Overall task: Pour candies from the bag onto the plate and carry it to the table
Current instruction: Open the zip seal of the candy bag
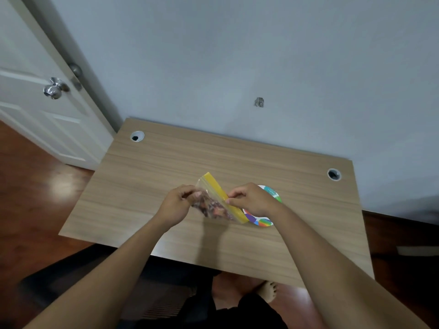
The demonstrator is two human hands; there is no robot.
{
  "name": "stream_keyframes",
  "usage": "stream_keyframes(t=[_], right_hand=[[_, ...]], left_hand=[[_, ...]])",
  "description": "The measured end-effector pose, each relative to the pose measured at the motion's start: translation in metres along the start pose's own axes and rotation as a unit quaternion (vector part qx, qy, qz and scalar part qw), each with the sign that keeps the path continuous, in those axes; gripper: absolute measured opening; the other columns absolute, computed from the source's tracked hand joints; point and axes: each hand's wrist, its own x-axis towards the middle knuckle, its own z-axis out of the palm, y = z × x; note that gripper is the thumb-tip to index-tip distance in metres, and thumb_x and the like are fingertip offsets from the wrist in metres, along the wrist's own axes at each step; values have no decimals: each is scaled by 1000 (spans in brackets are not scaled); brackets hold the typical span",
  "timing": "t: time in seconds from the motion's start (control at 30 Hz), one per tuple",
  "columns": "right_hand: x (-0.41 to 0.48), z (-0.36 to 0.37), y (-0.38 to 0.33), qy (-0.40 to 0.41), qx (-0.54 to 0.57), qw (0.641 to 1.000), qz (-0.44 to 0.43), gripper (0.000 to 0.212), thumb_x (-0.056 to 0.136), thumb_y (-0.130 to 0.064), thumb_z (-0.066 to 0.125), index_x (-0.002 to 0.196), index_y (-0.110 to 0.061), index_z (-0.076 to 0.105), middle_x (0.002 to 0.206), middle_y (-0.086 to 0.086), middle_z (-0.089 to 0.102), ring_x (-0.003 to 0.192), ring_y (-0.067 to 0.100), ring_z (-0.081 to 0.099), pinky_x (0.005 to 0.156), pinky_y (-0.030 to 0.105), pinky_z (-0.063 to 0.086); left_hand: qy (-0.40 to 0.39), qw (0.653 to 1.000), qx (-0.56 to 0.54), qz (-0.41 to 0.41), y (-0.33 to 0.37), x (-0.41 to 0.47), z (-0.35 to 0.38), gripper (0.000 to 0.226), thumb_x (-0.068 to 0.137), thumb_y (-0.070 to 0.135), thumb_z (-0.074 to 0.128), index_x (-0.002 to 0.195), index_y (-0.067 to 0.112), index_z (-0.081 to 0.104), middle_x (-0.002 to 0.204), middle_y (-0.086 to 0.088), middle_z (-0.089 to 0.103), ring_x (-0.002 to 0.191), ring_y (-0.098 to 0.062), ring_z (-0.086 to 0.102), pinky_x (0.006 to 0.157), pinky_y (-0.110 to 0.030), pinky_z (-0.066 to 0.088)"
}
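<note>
A clear zip bag (215,200) with a yellow closure strip hangs above the wooden desk (147,181), tilted, with dark wrapped candies bunched in its lower part. My left hand (177,205) pinches the bag's left side. My right hand (251,199) pinches the yellow strip on the right. A white paper plate (270,193) with coloured patches lies on the desk under and behind my right hand, mostly hidden by that hand and the bag. No candies show on the visible part of the plate.
The desk stands against a pale wall, with a cable hole at the back left (137,136) and at the back right (334,174). A white door (35,108) with a metal knob is at the left. Below the desk's front edge are dark floor and a bare foot (269,290).
</note>
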Motion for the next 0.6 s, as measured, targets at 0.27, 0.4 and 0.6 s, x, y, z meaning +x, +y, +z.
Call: stream_keyframes(t=[0.27,0.4,0.6], right_hand=[[-13,16,-6,37,76,996,14,15,82,-31,93,92,-23,86,73,-13,79,54,-9,62,57,8,44],[-23,23,-7,37,160,985,44,17,81,-27,94,91,-19,82,75,-8,78,62,2,66,62,17,50],[-41,27,-14,20,237,970,42,28,83,-25,93,102,-7,82,100,15,84,85,12,73,82,33,60]], left_hand=[[125,990,19,-66,-5,-17,12,30,104,22,68,133,15,67,122,-8,64,89,-13,66,87,-39,59],[100,983,-94,-119,0,-33,28,27,101,35,72,111,10,69,117,-18,73,92,-20,74,89,-44,66],[-40,958,-240,-149,23,-49,40,38,89,52,82,94,16,70,98,-3,80,94,-17,78,88,-40,69]])
